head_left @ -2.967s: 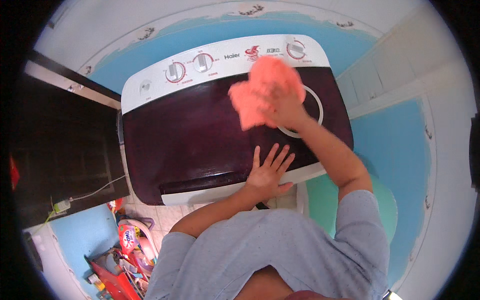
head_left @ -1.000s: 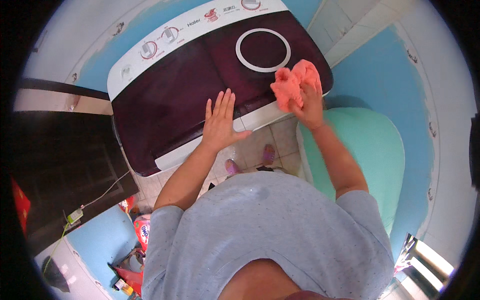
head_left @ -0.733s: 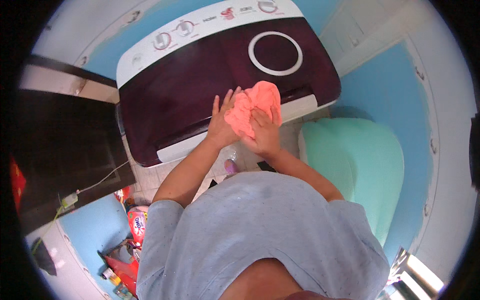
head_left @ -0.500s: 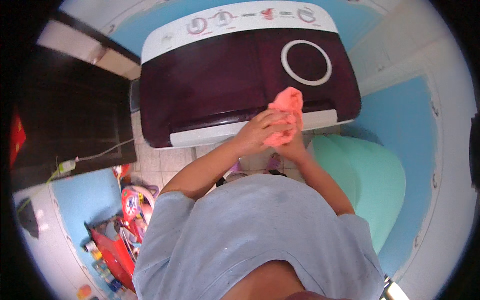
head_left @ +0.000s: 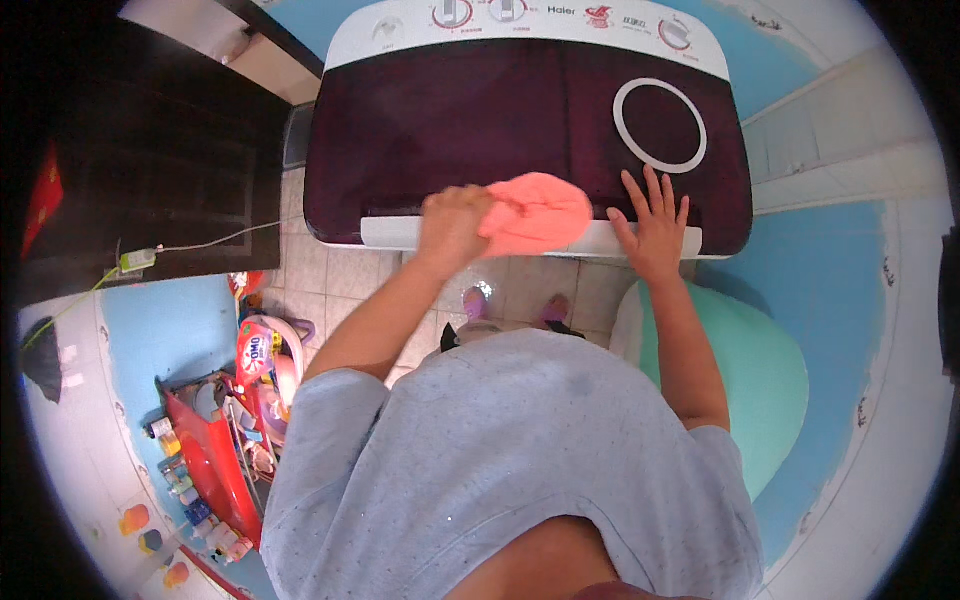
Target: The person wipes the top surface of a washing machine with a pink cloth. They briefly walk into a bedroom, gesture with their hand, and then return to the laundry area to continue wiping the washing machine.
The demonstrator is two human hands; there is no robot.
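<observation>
At twelve o'clock, dark lettering (head_left: 561, 10), a red emblem (head_left: 598, 16) and dial markings (head_left: 521, 29) are printed on the white panel (head_left: 545, 29) of a washing machine (head_left: 440, 120). Near nine, bold lettering (head_left: 256, 351) is borne by a red packet (head_left: 247, 335).

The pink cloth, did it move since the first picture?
Yes: the pink cloth first overlapped the white ring; now it's left of that, nearer the front of the washing machine, in the left hand.
</observation>
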